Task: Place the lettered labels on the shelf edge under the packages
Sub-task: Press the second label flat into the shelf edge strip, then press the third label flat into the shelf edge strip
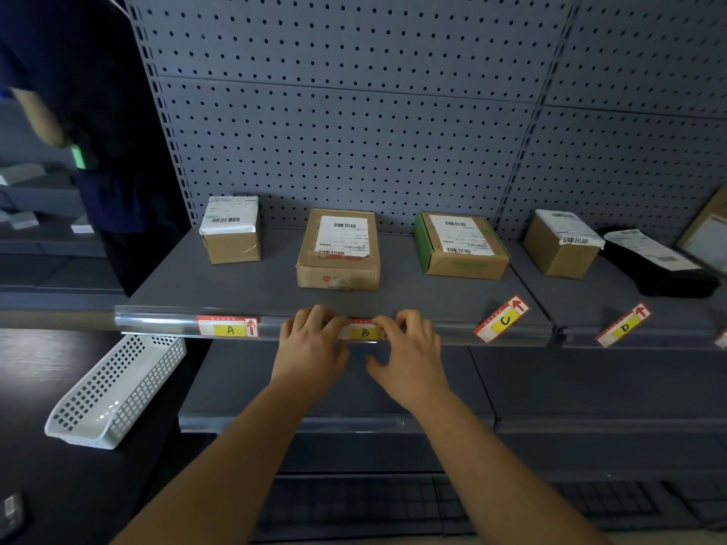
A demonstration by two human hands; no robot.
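The B label [365, 333] lies with its long axis along the shelf edge [157, 319], just below the middle package [339, 249], and the left hand [310, 344] and right hand [409, 344] press its two ends with closed fingertips, both equally near, so it probably needs only pushing into the strip.

The scene is dim and bluish, with soft light from above and in front. Each package casts a faint shadow on the shelf [244, 281]. A pale glare runs along the clear shelf edge strip [157, 314], and the white basket [118, 391] shows small highlights. The wide lens bows the pegboard [354, 131] and darkens the corners. The person at far left [98, 131] is dark and blurred.
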